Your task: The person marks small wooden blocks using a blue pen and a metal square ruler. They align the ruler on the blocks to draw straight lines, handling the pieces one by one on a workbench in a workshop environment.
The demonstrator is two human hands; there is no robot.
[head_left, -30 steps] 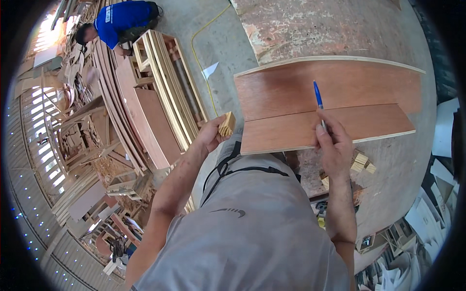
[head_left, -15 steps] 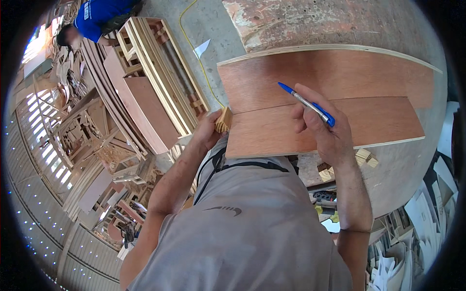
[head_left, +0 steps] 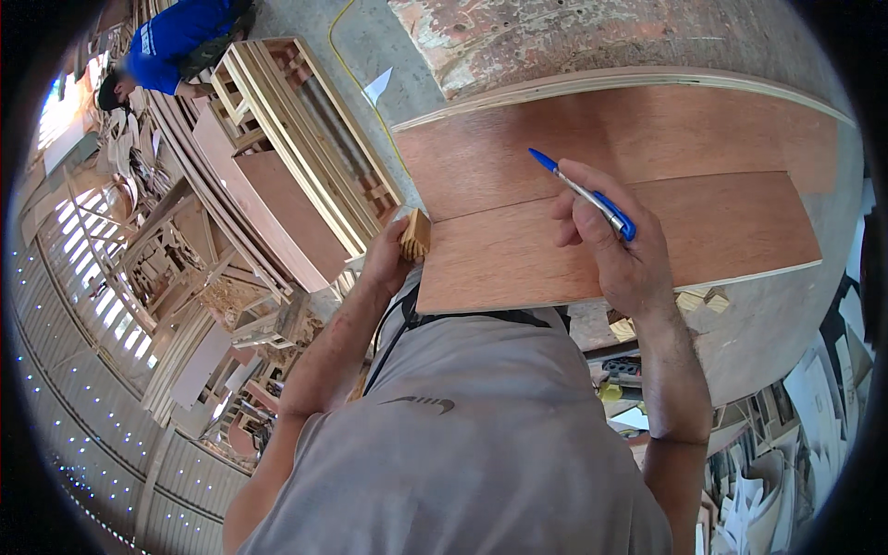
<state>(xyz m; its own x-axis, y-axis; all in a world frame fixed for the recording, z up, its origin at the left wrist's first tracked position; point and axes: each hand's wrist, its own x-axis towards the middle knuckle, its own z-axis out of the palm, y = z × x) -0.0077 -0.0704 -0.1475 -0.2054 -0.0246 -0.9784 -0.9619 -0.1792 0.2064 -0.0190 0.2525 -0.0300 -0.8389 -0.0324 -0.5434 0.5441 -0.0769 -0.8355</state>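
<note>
My left hand (head_left: 387, 254) is closed around a small wood block (head_left: 416, 236), beside the left end of the plywood. Between the thumb and fingers of my right hand (head_left: 622, 242) is a blue and silver pen (head_left: 588, 196), its blue end pointing up and left. That hand is above a reddish plywood strip (head_left: 518, 268), which lies near my body. Beyond it lies a second plywood panel (head_left: 499, 157), with a pale layered edge along its far side. Whether the block touches the plywood, I cannot tell.
A worn, stained tabletop (head_left: 555, 42) spreads behind the plywood. Several wood blocks (head_left: 703, 300) sit near my right forearm. To the left stand long timber frames (head_left: 305, 139), with a person in a blue shirt (head_left: 185, 42) bending beside them. A yellow cord (head_left: 356, 79) runs across the floor.
My view has shifted slightly, so the plywood's left end and the block appear a little further left. Both hands keep their hold on the block and the pen.
</note>
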